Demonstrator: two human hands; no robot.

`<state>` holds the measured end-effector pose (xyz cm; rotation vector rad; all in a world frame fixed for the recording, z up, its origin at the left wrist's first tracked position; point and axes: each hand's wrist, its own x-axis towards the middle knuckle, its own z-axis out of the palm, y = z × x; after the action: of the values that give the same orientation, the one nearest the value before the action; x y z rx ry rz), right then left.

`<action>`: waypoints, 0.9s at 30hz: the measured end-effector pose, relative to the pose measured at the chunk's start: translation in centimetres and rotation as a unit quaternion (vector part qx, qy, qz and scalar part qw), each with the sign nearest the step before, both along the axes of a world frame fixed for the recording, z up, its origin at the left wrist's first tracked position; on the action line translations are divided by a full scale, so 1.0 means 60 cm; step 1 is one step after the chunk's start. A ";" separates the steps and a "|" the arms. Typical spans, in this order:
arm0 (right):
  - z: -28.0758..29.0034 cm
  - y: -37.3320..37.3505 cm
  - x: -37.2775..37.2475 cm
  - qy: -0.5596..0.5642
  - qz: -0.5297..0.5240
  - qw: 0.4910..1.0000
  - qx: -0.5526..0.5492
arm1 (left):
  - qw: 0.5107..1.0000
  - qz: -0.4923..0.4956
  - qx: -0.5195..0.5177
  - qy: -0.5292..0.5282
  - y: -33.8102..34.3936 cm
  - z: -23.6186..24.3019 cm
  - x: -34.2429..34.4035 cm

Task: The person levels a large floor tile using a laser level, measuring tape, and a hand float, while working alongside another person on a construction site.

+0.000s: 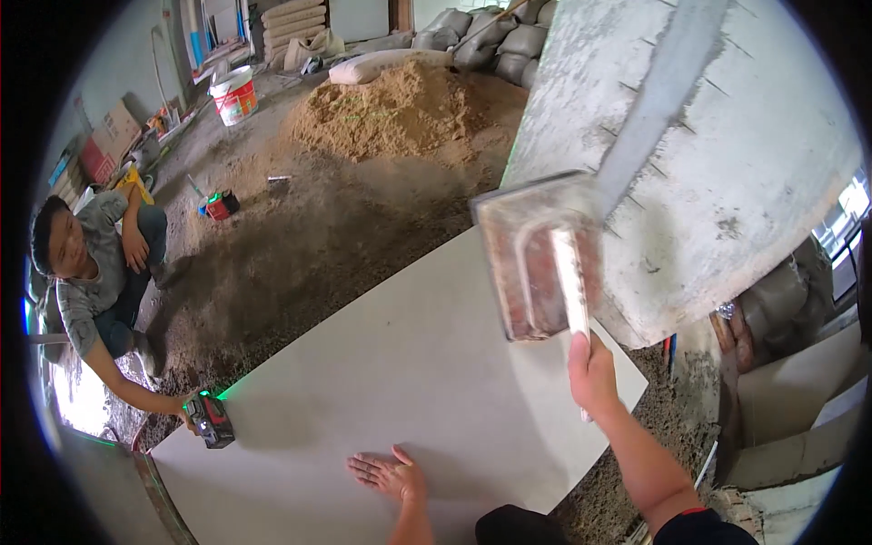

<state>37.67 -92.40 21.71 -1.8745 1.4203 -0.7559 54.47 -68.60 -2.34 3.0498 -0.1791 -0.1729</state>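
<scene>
A large pale floor tile point(381, 381) lies in front of me on dark, crumbly bedding. My left hand point(389, 474) rests flat on its near part, fingers spread and holding nothing. Over the tile's right side, my right hand point(592, 372) is closed round the white handle of a tile-beating paddle point(527, 272). The paddle's broad, square, worn plate is raised and tilted, slightly blurred, close to the concrete slab. At the tile's left edge a co-worker's hand point(189, 413) holds a dark laser level point(211, 420), which throws green light.
A co-worker point(113, 263) squats at the left. Beyond the tile stand a sand heap point(391, 113), a white-and-red bucket point(234, 95) and a small red pot point(218, 206). A sloping concrete slab point(708, 182) hangs at the right. Filled sacks point(490, 41) are piled behind.
</scene>
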 end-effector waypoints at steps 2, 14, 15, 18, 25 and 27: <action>-0.130 0.002 -0.016 0.002 -0.021 0.999 -0.037 | 1.000 0.009 0.002 0.017 -0.003 -0.001 0.005; -0.035 -0.160 0.110 -0.024 0.038 0.999 0.003 | 0.999 0.010 0.028 0.016 0.000 -0.001 0.008; -0.073 -0.140 0.092 -0.018 0.019 1.000 -0.014 | 0.999 0.008 0.029 0.016 -0.003 -0.001 0.003; -0.304 -0.158 0.014 0.205 -0.022 0.978 0.042 | 0.999 -0.004 0.017 0.037 -0.048 0.001 -0.036; -0.075 -0.206 0.171 0.044 0.110 0.932 0.341 | 0.999 0.010 0.044 -0.023 0.008 -0.011 0.014; -0.051 -0.154 0.106 0.036 0.073 0.996 0.037 | 0.999 0.003 0.042 -0.019 0.003 -0.011 0.007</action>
<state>44.00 -101.66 18.66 -1.9408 1.3196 -0.5607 54.88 -68.40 -2.99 3.1379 -0.1685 -0.1237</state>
